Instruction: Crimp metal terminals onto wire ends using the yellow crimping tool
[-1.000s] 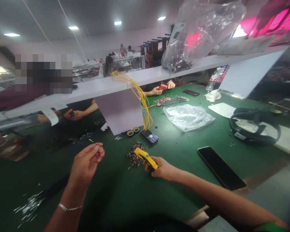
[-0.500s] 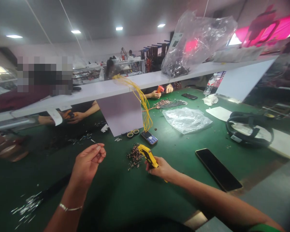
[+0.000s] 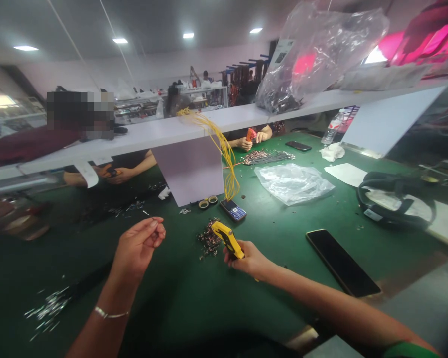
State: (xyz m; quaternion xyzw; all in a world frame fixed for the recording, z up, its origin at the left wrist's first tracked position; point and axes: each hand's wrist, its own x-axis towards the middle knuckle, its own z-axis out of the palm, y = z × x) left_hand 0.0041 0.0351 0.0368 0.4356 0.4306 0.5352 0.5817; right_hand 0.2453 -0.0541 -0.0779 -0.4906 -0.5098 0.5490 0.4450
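Observation:
My left hand (image 3: pixel 141 244) is raised above the green table, thumb and fingertips pinched together on a thin wire. The wire's pale tip (image 3: pixel 146 213) pokes out past the fingers; the rest of it is hidden. In my right hand (image 3: pixel 243 259) is a yellow wire stripper (image 3: pixel 227 235), its head pointing up and left. Whether its jaws are parted I cannot tell. Just beside that head lies a heap of small dark and coppery scraps (image 3: pixel 208 241). Dark wires with shiny ends (image 3: pixel 52 306) lie at the lower left.
Beyond my hands are a keypad phone (image 3: pixel 233 210), tape rolls (image 3: pixel 208 202), yellow wires (image 3: pixel 227 159) hanging from a white shelf (image 3: pixel 142 138), and a plastic bag (image 3: pixel 293 184). A large phone (image 3: pixel 341 262) and black headset (image 3: pixel 393 201) lie right. Co-workers' hands (image 3: pixel 252 139) handle tools across the table.
My view has shifted slightly, so the surroundings sit a little differently in the picture. Both hands keep nearly the same pose, the left on the wire and the right on the wire stripper.

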